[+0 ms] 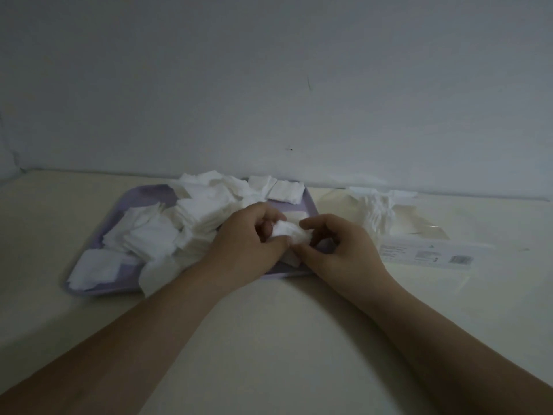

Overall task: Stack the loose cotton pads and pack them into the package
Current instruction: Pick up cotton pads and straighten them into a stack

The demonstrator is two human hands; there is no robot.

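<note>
I have both hands — left hand [251,235], right hand [338,244] — pinching one cotton pad [288,232] over the lilac tray [311,202], fingers [311,224] closed narrow, likely squaring it for stacking.

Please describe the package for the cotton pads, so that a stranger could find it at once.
Start at the lilac tray heaped with white pads and look right. On the table lies a flat, clear plastic package, holding some pads. Only it is see-through and has a white printed label.

A lilac tray [98,287] sits on a cream bench [269,324], which stands against a plain grey wall [269,70].
</note>
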